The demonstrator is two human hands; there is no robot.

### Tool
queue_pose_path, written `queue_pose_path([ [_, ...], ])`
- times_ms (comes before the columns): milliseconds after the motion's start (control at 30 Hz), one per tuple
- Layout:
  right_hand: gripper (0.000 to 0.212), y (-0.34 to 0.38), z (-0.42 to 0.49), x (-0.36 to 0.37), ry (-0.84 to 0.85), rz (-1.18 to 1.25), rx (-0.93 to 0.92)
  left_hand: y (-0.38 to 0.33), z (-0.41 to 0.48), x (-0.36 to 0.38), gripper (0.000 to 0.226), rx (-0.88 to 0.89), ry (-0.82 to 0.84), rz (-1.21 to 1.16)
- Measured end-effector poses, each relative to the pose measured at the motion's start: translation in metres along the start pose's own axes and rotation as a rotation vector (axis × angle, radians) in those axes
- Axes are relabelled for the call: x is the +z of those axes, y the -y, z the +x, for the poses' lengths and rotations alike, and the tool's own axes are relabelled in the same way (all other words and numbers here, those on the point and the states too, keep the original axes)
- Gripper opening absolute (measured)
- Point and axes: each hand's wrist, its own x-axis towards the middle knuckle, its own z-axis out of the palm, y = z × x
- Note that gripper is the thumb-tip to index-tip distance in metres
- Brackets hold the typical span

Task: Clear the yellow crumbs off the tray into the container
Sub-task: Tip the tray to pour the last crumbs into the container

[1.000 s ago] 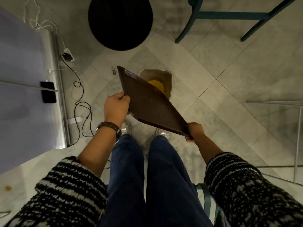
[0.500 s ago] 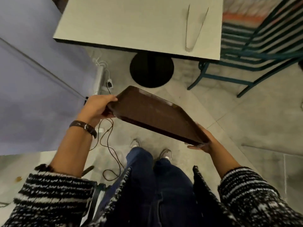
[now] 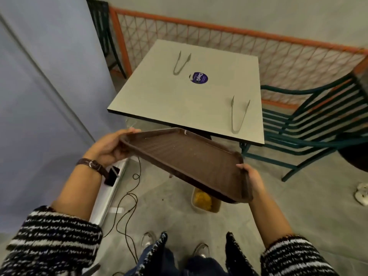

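Evidently the left hand [image 3: 108,149] and right hand [image 3: 253,181] each have a grip curled round one end of the tray [image 3: 183,158], steadying it above the container [image 3: 215,208] on the floor. The yellow crumbs [image 3: 202,198] lie in that container, and the tray looks nearly bare.

Black-and-white knit sleeves [image 3: 49,236] (brown-strapped wristwatch [image 3: 92,165]), dark jeans [image 3: 201,265]

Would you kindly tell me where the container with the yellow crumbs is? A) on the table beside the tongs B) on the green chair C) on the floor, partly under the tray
C: the container stands on the floor, its far end hidden by the tilted tray held above it.
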Motion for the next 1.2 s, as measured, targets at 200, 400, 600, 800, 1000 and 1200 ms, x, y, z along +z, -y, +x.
queue_pose_path([
  [200,0.025,-0.014,0.001,0.084,0.048,0.302,-0.117,0.007,0.015,-0.030,0.032,0.036,-0.006,-0.148],
  [400,0.035,-0.027,0.011,0.162,0.069,0.317,-0.163,0.043,0.029,-0.025,0.045,-0.051,0.046,0.015],
  [600,0.037,-0.032,0.039,0.192,0.071,0.411,-0.068,0.028,0.080,-0.051,0.054,-0.049,0.021,0.019],
  [800,0.038,-0.030,0.089,0.201,0.075,0.346,0.069,0.028,0.153,-0.077,0.060,-0.115,0.021,0.044],
  [1000,0.041,0.009,0.167,0.162,-0.107,0.259,0.130,0.033,0.239,-0.113,0.050,-0.158,-0.160,0.058],
  [1200,0.047,0.046,0.222,0.147,-0.276,-0.173,0.014,0.018,0.301,-0.127,0.050,-0.070,-0.360,0.375],
])
